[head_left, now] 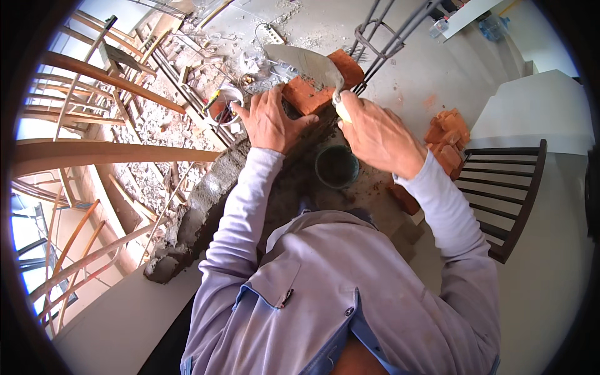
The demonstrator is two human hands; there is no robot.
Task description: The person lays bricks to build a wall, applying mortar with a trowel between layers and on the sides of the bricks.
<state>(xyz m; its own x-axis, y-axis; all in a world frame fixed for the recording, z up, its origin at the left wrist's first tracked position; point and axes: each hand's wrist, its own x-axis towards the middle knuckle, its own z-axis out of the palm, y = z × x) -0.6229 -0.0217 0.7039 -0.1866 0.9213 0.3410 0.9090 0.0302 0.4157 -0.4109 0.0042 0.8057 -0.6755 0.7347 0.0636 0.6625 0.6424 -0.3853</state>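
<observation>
My right hand (375,131) is wrapped round the pale handle of a metal trowel (300,62), whose broad blade lies over red bricks (303,94) on the mortar-covered low wall (209,187). My left hand (269,122) grips the near-left end of a brick, thumb along its lower side; the mortar beneath is mostly hidden. Just below my hands, on the floor, sits a dark round bucket (336,167) with contents too dark to make out.
At left are wooden poles (112,78), rubble (150,187) and a white bucket with tools (222,106). Vertical rebar (381,44) rises beyond the bricks. On the right are stacked bricks (447,134), a dark slatted railing (500,187) and plastic bottles (490,28).
</observation>
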